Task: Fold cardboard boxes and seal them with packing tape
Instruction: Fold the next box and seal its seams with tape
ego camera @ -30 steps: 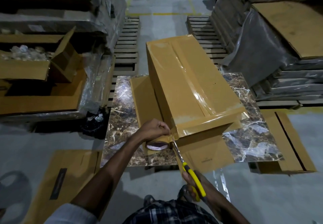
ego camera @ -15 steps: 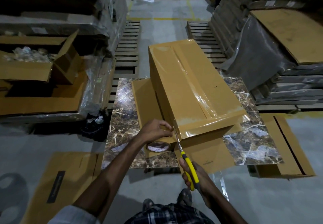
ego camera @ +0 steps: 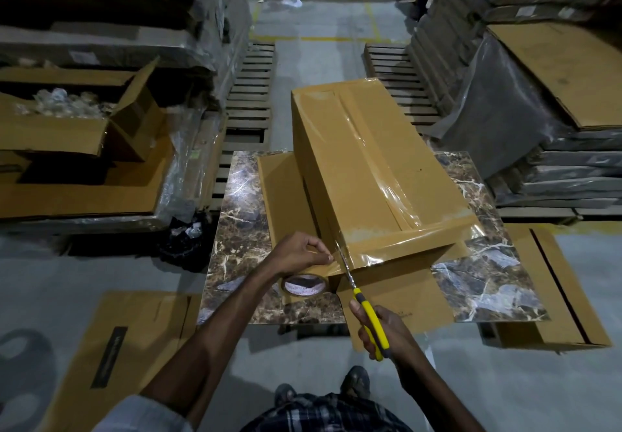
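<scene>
My left hand pinches the free run of packing tape just beside the near left corner of the cardboard box, fingers curled over the strip. The tape roll hangs just under it. My right hand is wrapped round the yellow handles of the scissors, whose blades meet the taut strip between my fingers and that corner. The box lies lengthwise on a flat cardboard sheet on the marble-patterned bench, with its top seam taped.

I judge the box light and hollow: stiff along its folds, easy to dent on the panels, and slick where tape covers it. The corners and bottom edges are the places to grip. The tape is thin and sticky, likely to curl onto itself once cut, so tension matters.

The near floor is open, though flattened cartons lie at either side. Pallets and wrapped stacks hem in the far end.
</scene>
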Demonstrator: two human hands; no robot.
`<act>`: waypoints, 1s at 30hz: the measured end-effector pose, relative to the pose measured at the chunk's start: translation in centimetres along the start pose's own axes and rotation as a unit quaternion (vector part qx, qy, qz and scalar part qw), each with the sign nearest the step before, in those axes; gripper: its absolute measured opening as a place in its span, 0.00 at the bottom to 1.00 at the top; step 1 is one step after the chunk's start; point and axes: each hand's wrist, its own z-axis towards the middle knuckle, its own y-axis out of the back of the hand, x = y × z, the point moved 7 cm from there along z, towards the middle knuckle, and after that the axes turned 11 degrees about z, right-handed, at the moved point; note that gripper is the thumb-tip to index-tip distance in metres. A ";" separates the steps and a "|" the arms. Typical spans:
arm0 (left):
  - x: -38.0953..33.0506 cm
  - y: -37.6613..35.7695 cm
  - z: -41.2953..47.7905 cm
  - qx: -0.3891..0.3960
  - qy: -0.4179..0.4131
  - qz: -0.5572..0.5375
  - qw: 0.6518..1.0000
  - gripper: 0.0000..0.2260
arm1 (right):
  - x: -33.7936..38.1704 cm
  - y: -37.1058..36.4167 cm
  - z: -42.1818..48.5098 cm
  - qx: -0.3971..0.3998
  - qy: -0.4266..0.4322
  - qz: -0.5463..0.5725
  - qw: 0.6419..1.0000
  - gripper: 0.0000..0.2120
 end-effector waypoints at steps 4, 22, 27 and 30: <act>0.4 -0.1 0.0 0.006 0.016 -0.011 1.000 0.05 | 0.4 0.3 0.1 -0.005 0.017 0.020 1.000 0.23; 2.8 0.5 -3.8 -0.043 0.112 0.028 0.992 0.09 | -0.6 1.8 -0.5 -0.125 0.141 -0.396 0.899 0.30; 1.5 0.3 -5.0 -0.129 0.147 0.108 0.975 0.13 | 0.8 -1.3 -1.3 -0.131 0.259 -0.504 0.813 0.26; 1.2 0.5 -5.6 -0.150 0.167 0.117 0.967 0.14 | 1.7 -1.9 -1.7 -0.139 0.295 -0.528 0.784 0.26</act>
